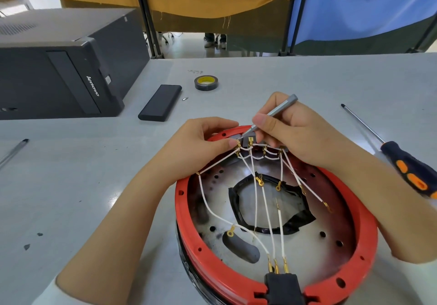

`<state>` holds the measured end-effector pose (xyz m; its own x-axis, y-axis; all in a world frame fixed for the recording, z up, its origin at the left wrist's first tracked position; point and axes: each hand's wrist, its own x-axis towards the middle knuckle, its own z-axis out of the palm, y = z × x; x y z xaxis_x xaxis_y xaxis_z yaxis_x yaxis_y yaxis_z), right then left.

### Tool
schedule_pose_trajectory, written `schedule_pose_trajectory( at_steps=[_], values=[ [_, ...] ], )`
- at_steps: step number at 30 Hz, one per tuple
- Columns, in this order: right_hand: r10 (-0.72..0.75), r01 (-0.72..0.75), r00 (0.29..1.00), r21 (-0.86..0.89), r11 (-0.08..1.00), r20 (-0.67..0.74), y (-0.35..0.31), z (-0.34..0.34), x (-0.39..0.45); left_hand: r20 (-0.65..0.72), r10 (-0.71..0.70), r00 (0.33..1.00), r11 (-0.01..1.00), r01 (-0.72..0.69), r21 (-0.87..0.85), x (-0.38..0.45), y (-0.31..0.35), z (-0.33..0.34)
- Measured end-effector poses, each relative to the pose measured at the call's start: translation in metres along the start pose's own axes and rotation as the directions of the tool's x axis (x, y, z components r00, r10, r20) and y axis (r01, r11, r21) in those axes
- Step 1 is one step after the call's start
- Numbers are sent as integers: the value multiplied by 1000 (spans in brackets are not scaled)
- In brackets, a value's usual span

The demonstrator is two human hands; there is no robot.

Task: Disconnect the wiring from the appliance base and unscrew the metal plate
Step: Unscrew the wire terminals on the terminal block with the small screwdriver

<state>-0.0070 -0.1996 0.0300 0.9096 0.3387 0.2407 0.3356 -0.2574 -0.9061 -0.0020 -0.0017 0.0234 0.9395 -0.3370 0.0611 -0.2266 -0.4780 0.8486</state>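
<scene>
The round appliance base with a red rim lies upside down on the table in front of me. Inside it sits a shiny metal plate with holes and a black-edged central opening. White wires with gold terminals run from a black plug at the near rim to a terminal block at the far rim. My left hand pinches a wire terminal at that block. My right hand grips a slim grey screwdriver, its tip at the same terminal.
A long screwdriver with a black and orange handle lies at the right. A roll of black tape, a black box, a small screw and a computer tower lie behind. A pen rests at left.
</scene>
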Motion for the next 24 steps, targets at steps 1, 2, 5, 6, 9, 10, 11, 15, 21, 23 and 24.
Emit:
schedule_pose_trajectory(
  at_steps=[1,2,5,6,9,10,11,15,21,23,24],
  values=[
    [0,0,1000,-24,1000,-3,0,1,0,7,-3,1000,1000,3,3,0,1,0],
    [1,-2,1000,-42,999,-7,0,2,0,12,-5,1000,1000,5,6,-1,1,0],
    [-3,2,1000,-66,998,-16,-1,3,0,19,4,1000,1000,-5,27,-1,2,0],
    [-5,4,1000,-74,997,-15,-1,3,-1,18,7,1000,999,-8,35,-2,2,0],
    [-1,0,1000,-100,995,-12,-2,2,-1,18,8,1000,999,-9,42,-2,2,0],
    [1,-2,1000,-104,995,-14,-3,3,-2,17,7,1000,999,-8,44,-2,2,0],
    [1,-3,1000,-107,994,-17,-3,3,-2,14,9,1000,999,-10,50,-2,2,0],
    [-40,35,999,-249,968,-16,-7,6,-3,1,28,1000,996,-28,83,-1,2,1],
    [-49,73,997,-456,887,64,-24,12,9,-9,58,998,993,-56,101,-1,2,1],
    [0,39,997,-476,879,82,-28,11,20,-15,76,997,993,-74,97,-2,3,2],
    [19,26,996,-480,877,90,-28,11,25,-14,83,996,992,-81,92,-2,3,2]
  ],
)
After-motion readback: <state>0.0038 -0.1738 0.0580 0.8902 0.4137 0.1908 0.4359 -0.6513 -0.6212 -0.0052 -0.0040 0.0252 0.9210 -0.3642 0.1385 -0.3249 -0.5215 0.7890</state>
